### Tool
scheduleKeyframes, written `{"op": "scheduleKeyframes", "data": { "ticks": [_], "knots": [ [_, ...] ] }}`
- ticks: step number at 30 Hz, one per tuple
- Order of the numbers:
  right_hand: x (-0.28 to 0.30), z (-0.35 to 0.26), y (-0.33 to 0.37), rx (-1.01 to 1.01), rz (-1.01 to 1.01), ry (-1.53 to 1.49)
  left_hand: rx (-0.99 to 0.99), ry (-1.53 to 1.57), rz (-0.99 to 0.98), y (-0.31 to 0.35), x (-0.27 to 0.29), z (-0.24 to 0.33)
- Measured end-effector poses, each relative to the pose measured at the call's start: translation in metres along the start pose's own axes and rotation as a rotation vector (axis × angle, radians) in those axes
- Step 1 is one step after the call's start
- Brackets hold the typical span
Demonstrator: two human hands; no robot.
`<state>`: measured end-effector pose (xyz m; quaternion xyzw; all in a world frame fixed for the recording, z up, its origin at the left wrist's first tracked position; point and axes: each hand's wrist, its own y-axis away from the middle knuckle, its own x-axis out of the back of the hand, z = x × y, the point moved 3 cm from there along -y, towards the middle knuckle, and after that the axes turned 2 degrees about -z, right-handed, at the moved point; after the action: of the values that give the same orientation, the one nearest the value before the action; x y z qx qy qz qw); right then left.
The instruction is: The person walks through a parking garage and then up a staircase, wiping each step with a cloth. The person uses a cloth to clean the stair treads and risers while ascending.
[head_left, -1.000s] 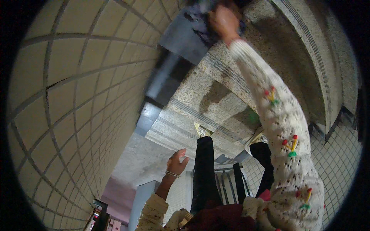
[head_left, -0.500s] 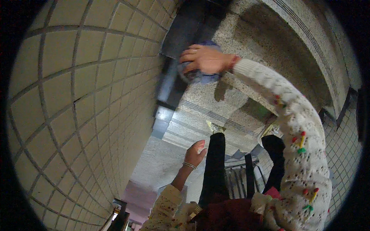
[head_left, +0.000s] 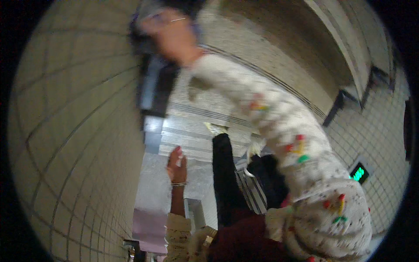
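My right hand (head_left: 176, 39) is at the top left of the view, blurred by motion. It presses a bluish-grey cloth (head_left: 150, 8) against the black skirting (head_left: 155, 83) where the speckled stone stairs (head_left: 262, 56) meet the tiled wall. Most of the cloth is hidden under the palm and fingers. Lower down, my left hand (head_left: 176, 167) hangs in the air above the grey floor, away from the wall. Its fingers are extended and nothing shows in them.
Beige tiles cover the wall (head_left: 78, 131) close on the left. Dark grooved strips run along the step edges. My feet stand on the lower steps. On the right, a small panel with green lit signs (head_left: 359, 173) sits on another tiled wall (head_left: 371, 131).
My right hand has moved with the cloth toward the wall and farther up the stairs. The view has shifted, and the lit panel now shows. My left hand's fingers have straightened.
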<state>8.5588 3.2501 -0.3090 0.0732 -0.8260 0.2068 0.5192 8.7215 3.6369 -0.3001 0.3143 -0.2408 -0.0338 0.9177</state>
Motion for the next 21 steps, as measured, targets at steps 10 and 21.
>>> {"op": "scheduleKeyframes", "data": {
  "ticks": [10, 21],
  "knots": [
    [0.103, 0.140, 0.160, -0.170, 0.074, -0.092, -0.586, -0.134, -0.028, -0.140, -0.048, 0.218],
    [0.327, 0.376, 0.496, -0.928, 0.077, 0.575, -0.635, -0.996, -0.259, -0.151, -0.203, 0.260]
  ]
}}
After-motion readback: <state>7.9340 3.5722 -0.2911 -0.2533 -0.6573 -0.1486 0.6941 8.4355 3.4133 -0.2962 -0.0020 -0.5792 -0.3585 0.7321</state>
